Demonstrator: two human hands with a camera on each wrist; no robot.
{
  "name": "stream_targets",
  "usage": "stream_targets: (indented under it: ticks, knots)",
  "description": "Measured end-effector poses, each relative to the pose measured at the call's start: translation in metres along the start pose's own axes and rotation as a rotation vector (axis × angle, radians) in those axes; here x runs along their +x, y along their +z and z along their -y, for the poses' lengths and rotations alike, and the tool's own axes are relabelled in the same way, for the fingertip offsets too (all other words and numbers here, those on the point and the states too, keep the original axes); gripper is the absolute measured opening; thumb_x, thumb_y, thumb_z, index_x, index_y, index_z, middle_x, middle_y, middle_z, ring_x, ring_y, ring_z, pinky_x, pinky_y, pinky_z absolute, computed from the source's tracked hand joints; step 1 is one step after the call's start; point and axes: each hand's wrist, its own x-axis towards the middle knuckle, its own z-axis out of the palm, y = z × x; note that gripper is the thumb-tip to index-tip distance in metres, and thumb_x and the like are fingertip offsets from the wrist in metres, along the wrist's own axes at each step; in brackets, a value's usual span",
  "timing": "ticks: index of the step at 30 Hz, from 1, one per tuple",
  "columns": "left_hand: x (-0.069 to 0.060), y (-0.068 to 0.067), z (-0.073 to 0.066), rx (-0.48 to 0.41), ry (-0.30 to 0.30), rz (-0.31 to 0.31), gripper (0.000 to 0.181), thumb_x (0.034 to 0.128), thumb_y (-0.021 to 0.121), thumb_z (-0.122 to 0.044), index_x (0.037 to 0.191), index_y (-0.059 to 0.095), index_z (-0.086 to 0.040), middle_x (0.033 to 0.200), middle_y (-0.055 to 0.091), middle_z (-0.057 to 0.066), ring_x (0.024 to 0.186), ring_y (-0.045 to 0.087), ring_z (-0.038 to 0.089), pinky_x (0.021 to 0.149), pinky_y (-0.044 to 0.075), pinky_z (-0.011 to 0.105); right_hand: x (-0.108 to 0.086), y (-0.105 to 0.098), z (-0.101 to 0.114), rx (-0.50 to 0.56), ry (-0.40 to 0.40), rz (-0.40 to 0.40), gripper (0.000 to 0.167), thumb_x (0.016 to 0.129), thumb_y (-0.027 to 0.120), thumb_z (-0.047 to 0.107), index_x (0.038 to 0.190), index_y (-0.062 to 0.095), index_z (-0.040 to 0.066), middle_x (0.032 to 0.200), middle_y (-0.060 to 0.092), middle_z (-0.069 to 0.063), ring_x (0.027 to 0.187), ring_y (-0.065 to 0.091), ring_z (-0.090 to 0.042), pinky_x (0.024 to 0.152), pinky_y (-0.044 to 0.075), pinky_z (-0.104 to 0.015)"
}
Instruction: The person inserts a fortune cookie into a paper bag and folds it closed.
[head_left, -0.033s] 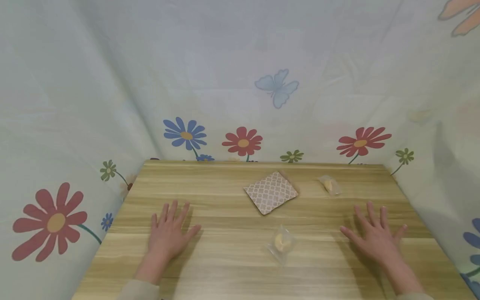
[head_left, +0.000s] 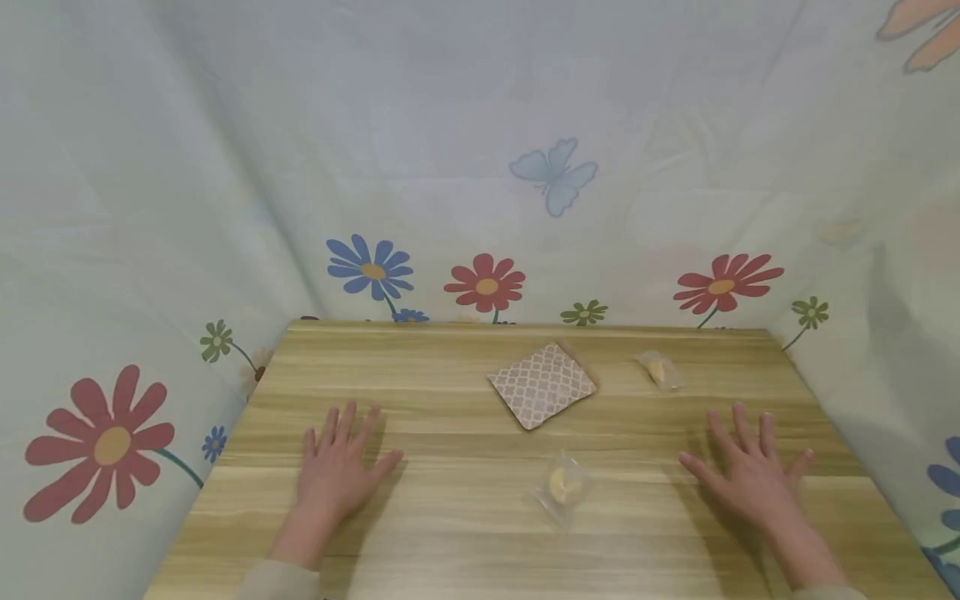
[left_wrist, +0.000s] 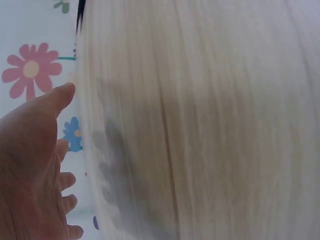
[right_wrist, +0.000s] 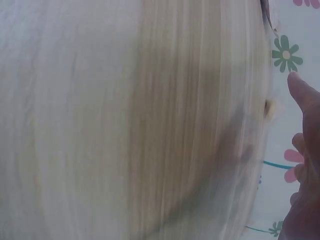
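My left hand (head_left: 337, 467) is held over the left side of the table with its fingers spread and holds nothing. Over the right side, my right hand (head_left: 753, 475) is likewise spread and bare. Both wrist views show each hand's shadow on the wood, apart from the hand. Between the hands lies a small clear plastic bag (head_left: 564, 485) with a round yellowish piece inside. Behind it is a flat rectangular packet (head_left: 542, 385) with a beige and white lattice pattern, set at an angle. A second clear bag (head_left: 660, 370), also with a yellowish piece, lies at the back right.
The table (head_left: 420, 533) has a light wood-grain top. A pale cloth (head_left: 450, 150) printed with flowers and butterflies hangs behind it and along both sides, close to the table's edges.
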Motion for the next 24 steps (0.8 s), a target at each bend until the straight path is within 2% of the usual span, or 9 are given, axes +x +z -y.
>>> stream_targets:
  ticks: [7,15,19,24]
  knots:
    - [0.004,-0.004,-0.004,0.010,0.000,0.001,0.085,0.1024,0.057,-0.065,0.168,0.034,-0.017,0.173,0.021,0.026,0.159,0.014,0.054,0.124,0.007,0.077,0.004,0.001,0.005,0.006,-0.003,0.003,0.097,0.101,0.051,0.072,0.170,0.022,0.010,0.175,0.000,-0.029,0.154,-0.020,-0.057,0.096,-0.022,-0.093]
    - [0.007,0.001,-0.008,0.009,0.008,0.003,0.087,0.1018,0.056,-0.067,0.169,0.032,-0.018,0.174,0.020,0.026,0.158,0.014,0.054,0.123,0.007,0.078,0.007,0.001,0.009,0.014,-0.018,0.008,0.097,0.101,0.053,0.072,0.169,0.027,0.009,0.175,0.003,-0.028,0.156,-0.016,-0.057,0.098,-0.021,-0.093]
    - [0.010,0.003,-0.013,0.019,0.024,0.001,0.089,0.1009,0.057,-0.069,0.169,0.031,-0.017,0.174,0.019,0.026,0.158,0.015,0.054,0.123,0.008,0.077,0.007,0.003,0.008,0.010,-0.014,0.018,0.097,0.100,0.052,0.073,0.169,0.027,0.009,0.175,0.002,-0.027,0.156,-0.016,-0.057,0.097,-0.021,-0.093]
    - [0.022,0.002,-0.026,0.017,0.032,0.002,0.089,0.1010,0.057,-0.069,0.170,0.031,-0.018,0.174,0.020,0.025,0.159,0.016,0.052,0.125,0.009,0.075,0.009,0.000,0.008,0.006,-0.013,0.008,0.098,0.100,0.053,0.074,0.169,0.027,0.010,0.175,0.003,-0.026,0.157,-0.012,-0.058,0.097,-0.020,-0.094]
